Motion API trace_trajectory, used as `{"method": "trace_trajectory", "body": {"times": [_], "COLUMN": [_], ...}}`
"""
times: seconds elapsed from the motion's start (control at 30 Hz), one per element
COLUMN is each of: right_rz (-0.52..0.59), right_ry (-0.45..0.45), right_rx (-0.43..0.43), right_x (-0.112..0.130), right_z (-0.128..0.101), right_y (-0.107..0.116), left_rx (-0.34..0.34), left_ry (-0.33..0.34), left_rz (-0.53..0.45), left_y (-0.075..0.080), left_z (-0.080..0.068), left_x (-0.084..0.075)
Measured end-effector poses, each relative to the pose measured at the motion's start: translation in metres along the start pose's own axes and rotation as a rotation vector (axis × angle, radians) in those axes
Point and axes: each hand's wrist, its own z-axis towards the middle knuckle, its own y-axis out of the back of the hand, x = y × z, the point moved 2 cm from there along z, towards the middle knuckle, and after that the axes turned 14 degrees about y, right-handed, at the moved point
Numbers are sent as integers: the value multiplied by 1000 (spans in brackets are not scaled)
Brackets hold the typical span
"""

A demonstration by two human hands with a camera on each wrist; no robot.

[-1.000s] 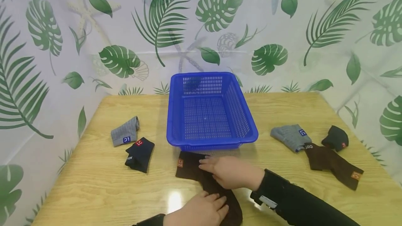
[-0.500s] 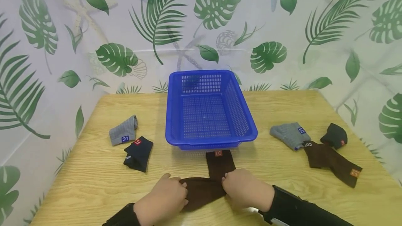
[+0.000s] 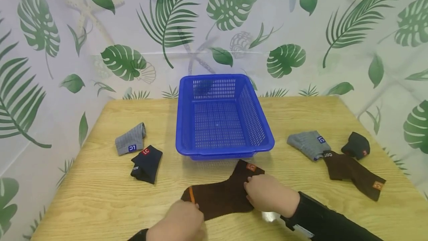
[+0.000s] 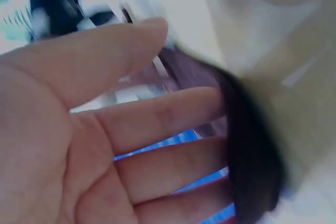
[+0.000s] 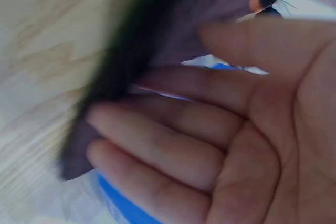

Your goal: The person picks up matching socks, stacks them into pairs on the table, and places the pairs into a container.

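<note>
A dark brown sock (image 3: pixel 220 198) stretches between both hands in front of the blue basket, its orange label near the cuff and an orange stripe at the toe. My left hand (image 3: pixel 178 220) grips the toe end. In the left wrist view the sock (image 4: pixel 254 145) runs past the fingertips (image 4: pixel 207 100), with the thumb over its near part. Close to the cuff, my right hand (image 3: pixel 271 194) pinches the sock's other side. The right wrist view has the blurred sock (image 5: pixel 136 40) at the fingers (image 5: pixel 157 140) and thumb; part of it is hidden behind them.
The blue plastic basket (image 3: pixel 182 122) stands behind the sock. On the left lie a grey sock (image 3: pixel 130 140) and a navy sock (image 3: pixel 148 164). A grey sock (image 3: pixel 307 144), a brown sock (image 3: pixel 354 174) and a dark sock (image 3: pixel 357 145) lie on the right of the wooden table (image 3: pixel 100 203).
The sock has turned from lying lengthwise to stretching sideways, its cuff now toward the right. The left hand has moved left to the toe; the right hand has moved right, near the cuff.
</note>
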Motion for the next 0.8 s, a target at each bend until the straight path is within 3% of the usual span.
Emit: {"method": "trace_trajectory", "body": {"times": [0.13,0.2,0.37,0.4,0.5,0.63,0.8], "right_rz": [-4,21,173,211,279,323,317], "right_ry": [-29,-30,16,45,141,175,179], "right_rx": [10,0,14,28,75,143,136], "right_x": [2,2,-4,-6,-10,-15,-15], "right_z": [-6,-6,-9,-10,-12,-18,-25], "right_y": [-1,2,10,9,-2,-21,-31], "left_rx": [-79,-107,-82,-70,61,209,258], "left_ry": [66,52,-11,-31,-59,-32,-20], "left_rz": [-78,-81,-106,-125,-207,-257,-263], "left_y": [8,12,14,11,2,-7,-5], "left_z": [5,6,7,6,7,7,9], "left_x": [22,26,20,19,22,29,33]}}
